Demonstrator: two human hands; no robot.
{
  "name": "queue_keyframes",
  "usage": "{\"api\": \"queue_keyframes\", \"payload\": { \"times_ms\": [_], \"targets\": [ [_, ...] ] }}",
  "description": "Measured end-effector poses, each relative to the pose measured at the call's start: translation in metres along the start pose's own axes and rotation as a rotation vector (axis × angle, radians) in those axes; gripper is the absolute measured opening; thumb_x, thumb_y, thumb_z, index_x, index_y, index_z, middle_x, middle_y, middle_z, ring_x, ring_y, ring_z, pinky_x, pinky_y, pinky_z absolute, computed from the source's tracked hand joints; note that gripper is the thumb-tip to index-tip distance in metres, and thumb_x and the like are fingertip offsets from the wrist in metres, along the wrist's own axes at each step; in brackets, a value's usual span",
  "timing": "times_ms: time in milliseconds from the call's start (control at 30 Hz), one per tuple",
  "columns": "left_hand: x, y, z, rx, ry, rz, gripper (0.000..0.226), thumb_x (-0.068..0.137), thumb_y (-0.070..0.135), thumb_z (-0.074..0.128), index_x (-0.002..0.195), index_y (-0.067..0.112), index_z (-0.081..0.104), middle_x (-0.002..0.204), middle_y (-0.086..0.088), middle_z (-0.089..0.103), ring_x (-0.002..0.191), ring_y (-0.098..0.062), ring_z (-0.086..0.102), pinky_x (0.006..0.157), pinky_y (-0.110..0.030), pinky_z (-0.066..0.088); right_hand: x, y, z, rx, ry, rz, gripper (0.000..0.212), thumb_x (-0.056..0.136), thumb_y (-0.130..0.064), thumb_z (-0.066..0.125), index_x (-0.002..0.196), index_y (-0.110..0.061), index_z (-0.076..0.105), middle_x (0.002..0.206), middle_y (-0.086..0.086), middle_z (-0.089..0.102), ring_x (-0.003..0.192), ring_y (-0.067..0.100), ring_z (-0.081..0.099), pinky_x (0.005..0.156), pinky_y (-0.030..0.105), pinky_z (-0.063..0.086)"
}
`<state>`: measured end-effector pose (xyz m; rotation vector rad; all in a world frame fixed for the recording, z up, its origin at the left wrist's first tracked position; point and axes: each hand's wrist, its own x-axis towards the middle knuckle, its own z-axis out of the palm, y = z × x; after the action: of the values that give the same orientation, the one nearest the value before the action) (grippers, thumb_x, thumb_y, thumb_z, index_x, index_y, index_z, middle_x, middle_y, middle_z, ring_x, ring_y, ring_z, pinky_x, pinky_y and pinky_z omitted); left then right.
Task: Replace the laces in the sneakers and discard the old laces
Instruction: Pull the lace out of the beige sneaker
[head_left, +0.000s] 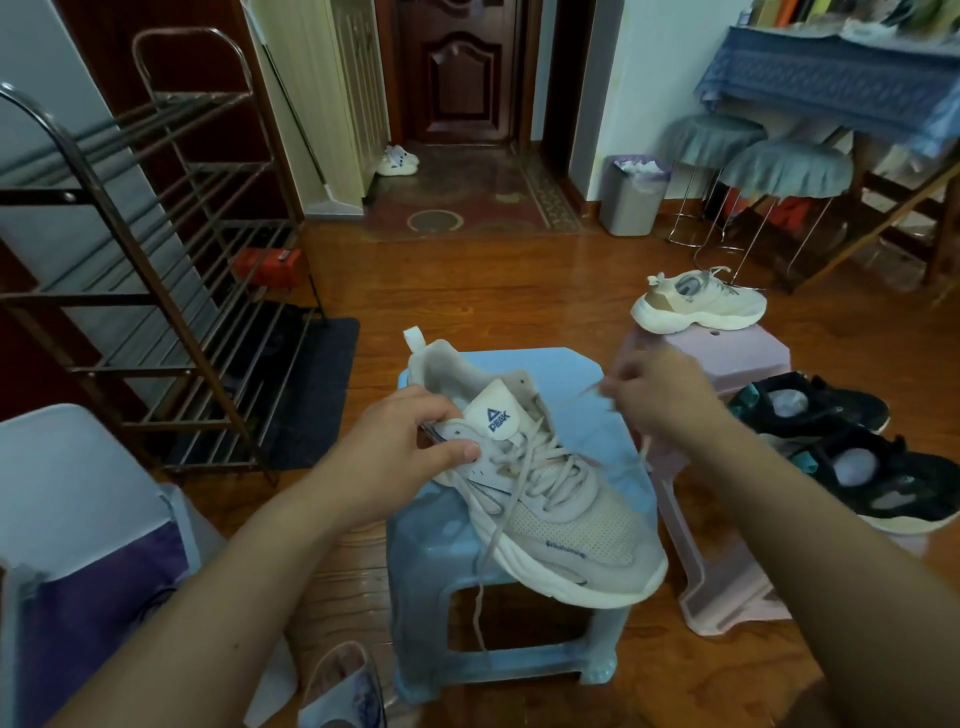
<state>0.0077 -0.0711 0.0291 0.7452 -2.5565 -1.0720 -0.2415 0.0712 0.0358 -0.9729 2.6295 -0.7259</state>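
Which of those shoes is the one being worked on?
The pale sneaker on the blue stool: the left hand grips its collar. Its twin sits untouched on the pink stool; the black pair lies on the floor.

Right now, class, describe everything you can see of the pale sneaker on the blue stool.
The sneaker is cream, with a mesh toe, thick white sole, heel loop and a tongue marked PEAK. It lies tilted across the blue stool, toe overhanging the near edge. Its lace is loosened, one end dangling. The left hand holds its collar; the blurred right hand pulls a lace end.
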Motion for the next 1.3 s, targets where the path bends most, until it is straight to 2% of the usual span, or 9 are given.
{"api": "queue_keyframes", "payload": {
  "times_ms": [133,267,400,533,667,800,967,1133,1300],
  "targets": [
    [-0.001,0.001,0.0,0.02,0.035,-0.03,0.015,0.085,0.043,0.079,0.084,0.031,0.071,0.092,0.01,0.062,0.087,-0.007,0.058,0.084,-0.04,0.053,0.016,0.053,-0.015,-0.1,0.194,0.412,0.02,0.097,-0.02,0.055,0.098,-0.002,0.064,0.084,0.014,0.064,0.075,0.027,0.062,0.059,0.034,0.048],
    [0.0,0.008,0.003,0.051,0.089,-0.074,0.018,0.083,0.047,0.079,0.079,0.032,0.071,0.089,0.009,0.061,0.084,-0.006,0.058,0.082,-0.042,0.053,0.008,0.026,-0.019,-0.091,0.217,0.109,0.03,0.098,-0.022,0.054,0.126,-0.02,0.064,0.114,0.007,0.068,0.098,0.025,0.063,0.081,0.041,0.054],
    [-0.004,0.016,0.01,0.072,0.101,-0.085,0.017,0.083,0.049,0.078,0.08,0.034,0.072,0.091,0.011,0.06,0.086,-0.006,0.058,0.081,-0.041,0.053,-0.048,-0.035,-0.011,0.043,0.071,-0.196,0.015,0.096,-0.029,0.062,0.082,-0.032,0.065,0.081,-0.011,0.068,0.076,0.011,0.065,0.076,0.042,0.058],
    [-0.01,0.016,0.006,0.256,0.078,-0.047,0.019,0.086,0.051,0.075,0.099,0.038,0.075,0.095,0.014,0.054,0.089,-0.006,0.056,0.081,-0.039,0.052,-0.092,-0.06,0.012,0.049,-0.194,-0.311,0.01,0.09,-0.031,0.071,0.085,-0.027,0.063,0.08,-0.008,0.064,0.077,0.012,0.064,0.071,0.036,0.056],
    [-0.013,0.018,0.005,0.299,0.125,-0.033,0.02,0.087,0.053,0.073,0.09,0.033,0.074,0.085,0.011,0.054,0.081,-0.007,0.055,0.074,-0.039,0.05,-0.083,-0.053,0.036,-0.176,-0.029,-0.616,0.022,0.089,-0.027,0.07,0.085,-0.029,0.049,0.088,-0.008,0.049,0.082,0.021,0.056,0.072,0.04,0.048],
    [-0.011,0.017,-0.001,0.345,0.142,-0.058,0.022,0.089,0.055,0.07,0.087,0.033,0.073,0.086,0.012,0.056,0.081,-0.008,0.055,0.07,-0.038,0.05,-0.061,-0.037,0.031,-0.17,-0.048,-0.773,0.011,0.093,-0.022,0.066,0.087,-0.023,0.057,0.092,-0.007,0.049,0.078,0.021,0.057,0.067,0.045,0.05],
    [-0.006,0.015,-0.003,0.392,0.175,-0.12,0.03,0.09,0.056,0.068,0.076,0.029,0.068,0.083,0.011,0.057,0.077,-0.009,0.057,0.067,-0.035,0.049,-0.041,-0.008,0.005,-0.169,-0.013,-0.733,0.008,0.093,-0.024,0.068,0.094,-0.024,0.061,0.1,-0.009,0.049,0.084,0.011,0.054,0.073,0.043,0.053],
    [-0.003,0.017,0.002,0.39,0.169,-0.13,0.031,0.088,0.058,0.07,0.074,0.031,0.066,0.082,0.011,0.058,0.076,-0.009,0.056,0.066,-0.035,0.049,-0.062,-0.036,0.029,-0.211,0.064,-0.779,0.036,0.08,-0.056,0.07,0.099,-0.026,0.063,0.098,-0.008,0.051,0.091,0.013,0.048,0.077,0.033,0.045],
    [-0.004,0.018,0.002,0.384,0.166,-0.128,0.026,0.088,0.057,0.07,0.078,0.033,0.07,0.082,0.01,0.059,0.075,-0.007,0.056,0.065,-0.035,0.049,-0.061,-0.04,0.051,-0.32,0.305,-0.867,0.02,0.09,-0.028,0.069,0.076,-0.015,0.062,0.08,0.003,0.052,0.076,0.024,0.045,0.062,0.046,0.045]
  ]
}}
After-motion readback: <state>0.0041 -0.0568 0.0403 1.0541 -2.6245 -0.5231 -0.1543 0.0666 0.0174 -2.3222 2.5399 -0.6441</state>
